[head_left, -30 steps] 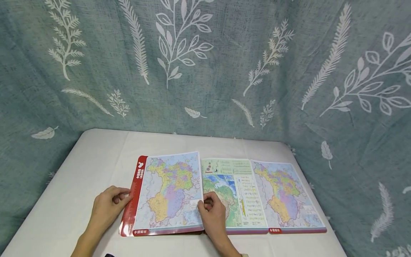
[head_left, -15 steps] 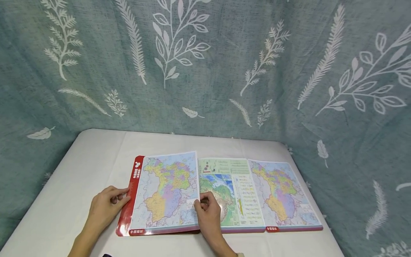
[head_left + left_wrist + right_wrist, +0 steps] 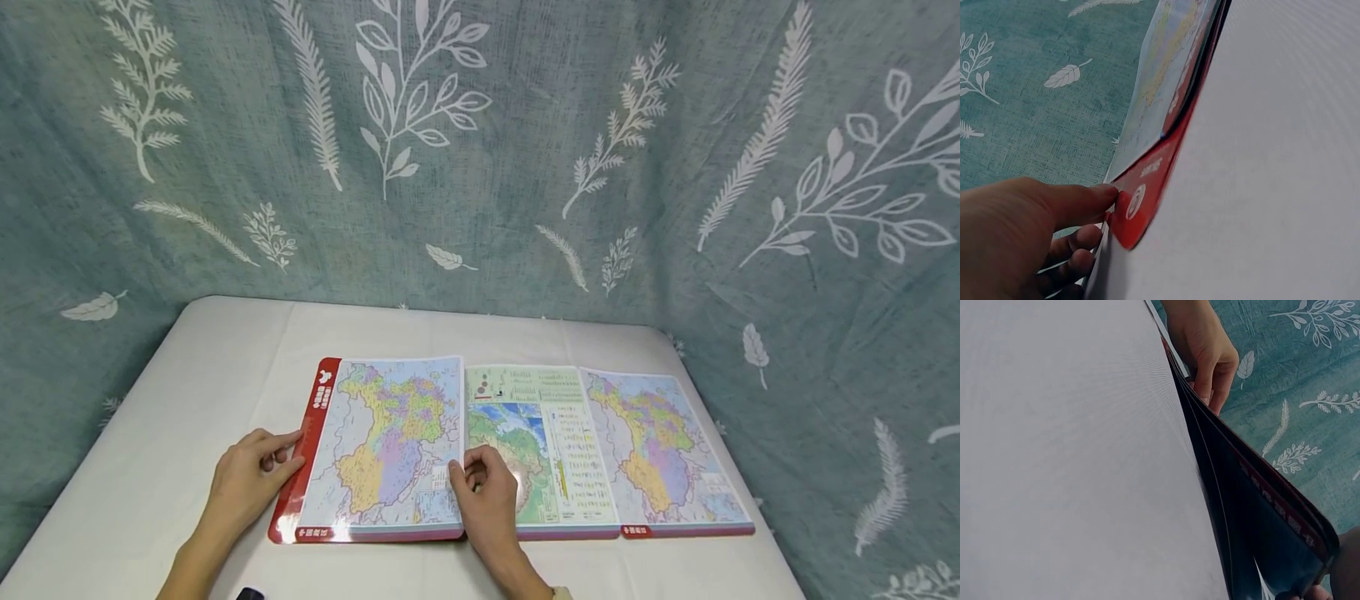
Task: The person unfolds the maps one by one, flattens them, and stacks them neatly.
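A folding map point(image 3: 390, 433) with a red strip down its left side lies on the white table, its top panel a multicoloured map of China. My left hand point(image 3: 243, 483) pinches the red strip; in the left wrist view the thumb of my left hand point(image 3: 1029, 212) presses beside the red corner point(image 3: 1138, 200). With thumb and fingers, my right hand point(image 3: 487, 496) pinches the right edge of that panel. The right wrist view shows the layers of the map point(image 3: 1272, 500) spread slightly apart near my right hand point(image 3: 1344, 569), which is mostly out of frame.
To the right lie a green relief map point(image 3: 517, 442) with a printed text column and another coloured map panel point(image 3: 660, 458). A small black object point(image 3: 250, 593) sits at the table's point(image 3: 360, 575) front edge. A leaf-patterned green curtain point(image 3: 510, 167) hangs behind.
The right edge of the left panel has come down and lies flatter, and the dark gap under its front edge has narrowed. Both hands keep their hold. The head view has shifted slightly.
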### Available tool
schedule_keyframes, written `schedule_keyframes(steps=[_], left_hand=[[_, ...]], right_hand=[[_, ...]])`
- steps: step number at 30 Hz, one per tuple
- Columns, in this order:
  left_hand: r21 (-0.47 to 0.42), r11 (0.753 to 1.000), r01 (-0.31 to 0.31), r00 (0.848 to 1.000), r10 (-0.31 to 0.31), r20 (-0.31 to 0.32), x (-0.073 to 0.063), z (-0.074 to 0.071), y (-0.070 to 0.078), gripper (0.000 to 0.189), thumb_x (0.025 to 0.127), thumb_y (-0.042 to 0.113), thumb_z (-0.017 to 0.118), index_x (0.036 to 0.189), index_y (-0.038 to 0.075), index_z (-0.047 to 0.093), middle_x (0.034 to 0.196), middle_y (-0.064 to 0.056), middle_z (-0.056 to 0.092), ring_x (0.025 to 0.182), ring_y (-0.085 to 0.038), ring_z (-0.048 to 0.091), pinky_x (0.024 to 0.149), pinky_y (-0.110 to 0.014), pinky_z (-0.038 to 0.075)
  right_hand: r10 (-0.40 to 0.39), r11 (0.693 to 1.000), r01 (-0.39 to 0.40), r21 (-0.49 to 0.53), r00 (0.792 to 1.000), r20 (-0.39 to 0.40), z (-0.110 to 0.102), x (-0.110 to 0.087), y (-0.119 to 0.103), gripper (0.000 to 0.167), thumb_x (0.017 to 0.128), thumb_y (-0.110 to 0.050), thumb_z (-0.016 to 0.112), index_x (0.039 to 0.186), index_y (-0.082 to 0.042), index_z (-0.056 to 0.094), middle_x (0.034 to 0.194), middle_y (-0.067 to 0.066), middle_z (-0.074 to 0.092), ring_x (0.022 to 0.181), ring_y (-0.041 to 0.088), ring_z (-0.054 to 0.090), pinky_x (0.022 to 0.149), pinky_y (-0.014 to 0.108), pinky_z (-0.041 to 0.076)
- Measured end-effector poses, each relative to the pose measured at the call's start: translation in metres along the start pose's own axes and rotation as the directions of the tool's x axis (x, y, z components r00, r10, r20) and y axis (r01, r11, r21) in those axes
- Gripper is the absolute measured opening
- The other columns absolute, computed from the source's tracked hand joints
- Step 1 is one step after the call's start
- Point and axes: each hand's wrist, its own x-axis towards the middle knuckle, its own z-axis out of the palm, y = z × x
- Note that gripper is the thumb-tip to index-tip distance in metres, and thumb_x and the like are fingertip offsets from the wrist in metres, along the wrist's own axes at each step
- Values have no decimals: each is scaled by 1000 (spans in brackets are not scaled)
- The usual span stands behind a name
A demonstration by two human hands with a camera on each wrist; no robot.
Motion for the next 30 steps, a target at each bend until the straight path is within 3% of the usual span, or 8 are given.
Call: schedule_keyframes(steps=[7, 14, 18, 23, 27, 30], left_hand=[[2, 1000, -31, 1000, 31, 1, 0, 1, -2, 41, 80, 8, 90, 120, 12, 80, 76, 5, 53, 69, -10, 44, 64, -28, 30], [28, 999, -26, 999, 25, 45, 1, 1, -2, 33, 84, 13, 88, 116, 15, 82, 68, 8, 47, 65, -9, 41, 63, -29, 29], [33, 999, -3, 997, 1, 75, 1, 0, -2, 36, 83, 16, 89, 118, 15, 81, 67, 7, 48, 68, -11, 42, 65, -29, 29], [44, 998, 34, 993, -39, 115, -1, -1, -1, 39, 84, 19, 89, 122, 14, 80, 68, 5, 49, 69, -14, 42, 65, -30, 29], [51, 997, 51, 990, -58, 132, -2, -1, 0, 40, 85, 20, 88, 123, 14, 80, 69, 4, 50, 71, -15, 42, 67, -31, 29], [55, 997, 47, 989, -54, 135, -1, -2, 0, 40, 85, 21, 88, 124, 14, 79, 70, 4, 50, 72, -15, 42, 68, -32, 29]], right_hand=[[-34, 995, 33, -89, 999, -7, 0, 0, -2, 20, 92, -6, 79, 90, -13, 60, 93, 5, 58, 67, 6, 54, 61, 19, 49], [-119, 968, 119, -221, 993, 10, -1, -2, 0, 23, 88, -7, 81, 97, -8, 61, 95, 7, 58, 78, 14, 56, 70, 21, 45], [-95, 962, 100, -253, 995, 32, -2, -3, -2, 25, 88, -12, 83, 101, -9, 61, 95, 4, 57, 78, 11, 54, 71, 22, 45], [-1, 962, 28, -273, 995, 97, -8, -8, -9, 32, 90, -23, 83, 113, -11, 64, 78, -6, 56, 65, 1, 44, 68, 23, 39], [32, 969, 12, -246, 984, 177, -13, -15, -14, 50, 92, -26, 82, 131, -3, 62, 59, -12, 45, 49, -4, 33, 59, 19, 32], [47, 982, -3, -191, 973, 227, -18, -21, -17, 63, 92, -27, 81, 142, 3, 57, 54, -14, 38, 46, -6, 28, 57, 16, 30]])
